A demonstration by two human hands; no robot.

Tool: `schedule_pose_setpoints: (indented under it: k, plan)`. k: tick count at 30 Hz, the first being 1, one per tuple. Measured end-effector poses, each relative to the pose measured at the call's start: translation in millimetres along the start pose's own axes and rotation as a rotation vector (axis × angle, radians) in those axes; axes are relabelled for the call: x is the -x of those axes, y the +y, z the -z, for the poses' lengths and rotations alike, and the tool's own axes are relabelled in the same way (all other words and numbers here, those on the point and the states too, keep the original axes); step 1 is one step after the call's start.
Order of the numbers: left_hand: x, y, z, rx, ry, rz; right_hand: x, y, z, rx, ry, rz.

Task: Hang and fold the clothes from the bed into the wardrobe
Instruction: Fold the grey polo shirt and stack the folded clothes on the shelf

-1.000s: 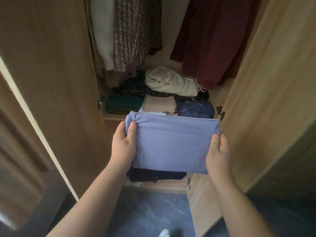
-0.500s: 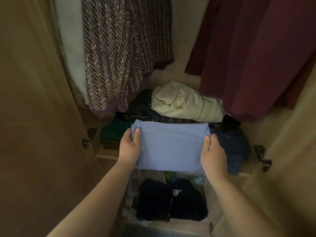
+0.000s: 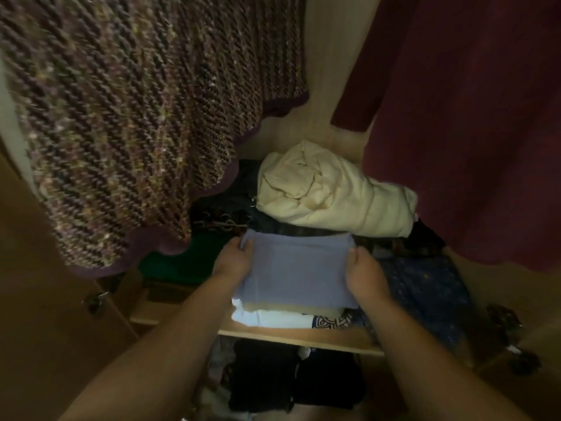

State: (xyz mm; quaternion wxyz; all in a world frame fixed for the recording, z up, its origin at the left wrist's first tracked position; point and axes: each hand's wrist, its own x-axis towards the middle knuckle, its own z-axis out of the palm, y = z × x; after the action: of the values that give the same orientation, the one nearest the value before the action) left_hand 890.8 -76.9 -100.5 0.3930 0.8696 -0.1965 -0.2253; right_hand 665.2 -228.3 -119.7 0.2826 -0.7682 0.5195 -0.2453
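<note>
Two hands hold a folded lavender-blue garment flat over the wardrobe shelf, one at each short side. The left hand pinches the garment's left edge, thumb on top near the far corner and fingers tucked beneath; the right hand grips the right edge the same way, fingers curled under the cloth. The garment lies on top of a stack that includes a white folded piece with a dark patterned patch just beside it, at the front of the shelf. Behind the garment, a rolled cream bundle rests on darker clothes. To the left a green folded item sits on the same shelf, and to the right lies a dark blue speckled fabric. Above, a knitted purple-brown garment hangs on the left and a maroon garment on the right. Below the shelf, dark clothes fill the lower compartment.
</note>
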Motion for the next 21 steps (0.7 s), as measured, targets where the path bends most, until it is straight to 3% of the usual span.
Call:
schedule_pose_setpoints:
  k: [3, 8, 10, 12, 14, 15, 17, 21]
  plan:
    - [-4, -7, -12, -0.083, 0.003, 0.031, -9, 16, -18, 0.153, -0.114, -0.105]
    - [6, -5, -7, -0.226, 0.073, 0.044, -8, 16, -1, 0.102, -0.170, -0.265]
    - [14, -4, -2, -0.283, 0.118, -0.068, -1, 5, 14, 0.089, -0.020, -0.119]
    - [24, -4, -1, -0.430, 0.189, -0.338, 13, -9, 25, 0.140, 0.189, 0.218]
    - [30, -1, -6, -0.560, 0.186, -0.666, 26, -23, 23, 0.242, 0.276, 0.551]
    - [32, 1, -12, -0.624, 0.139, -0.782, 29, -28, 18, 0.298, 0.240, 0.645]
    - [34, 2, -23, -0.757, 0.036, -0.848, 30, -30, 6, 0.453, 0.050, 0.649]
    - [30, -9, -35, -0.898, -0.147, -0.680, 26, -10, -21, 0.708, -0.238, 0.569]
